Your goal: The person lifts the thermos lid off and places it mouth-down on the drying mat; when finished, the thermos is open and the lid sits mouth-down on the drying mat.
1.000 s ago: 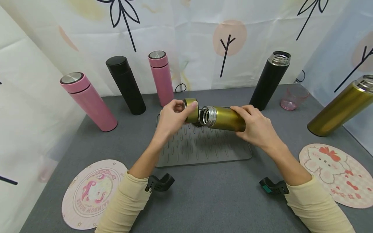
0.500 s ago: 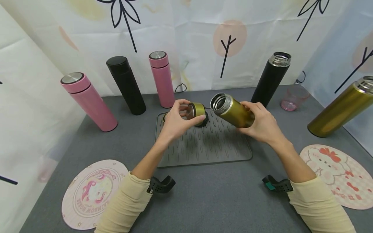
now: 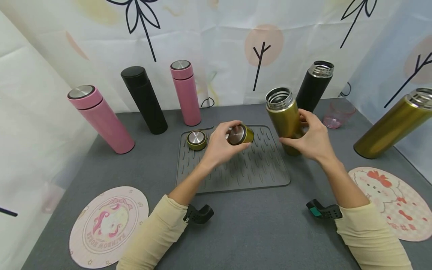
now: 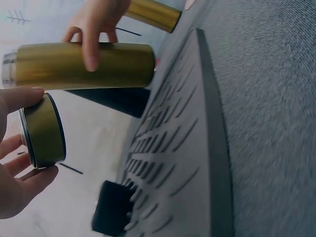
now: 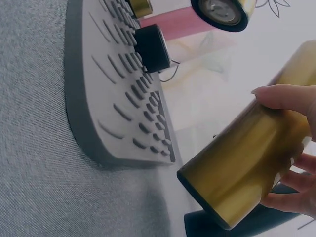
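Observation:
My left hand [image 3: 221,147] pinches a gold bottle lid [image 3: 241,135] between thumb and fingers, above the grey drying mat [image 3: 229,182]. The lid's silver top faces toward me. My right hand [image 3: 313,139] grips an uncapped gold thermos bottle [image 3: 286,119] near the mat's right end, its steel mouth upward. In the right wrist view its base hangs clear of the table. A second gold lid [image 3: 196,140] lies on the mat left of my left hand. A black lid [image 4: 113,210] also sits on the mat, hidden behind my left hand in the head view.
Two pink bottles [image 3: 105,123] [image 3: 187,98] and a capped black bottle [image 3: 146,101] stand at the back left. An uncapped black bottle [image 3: 312,88], a pink glass [image 3: 337,114] and another uncapped gold bottle [image 3: 388,129] stand right. Round placemats [image 3: 109,227] [image 3: 393,204] lie on both sides.
Lid and bottle have moved apart. My right hand has carried the bottle right and turned it from lying to nearly upright. My left hand has moved right, uncovering the second gold lid.

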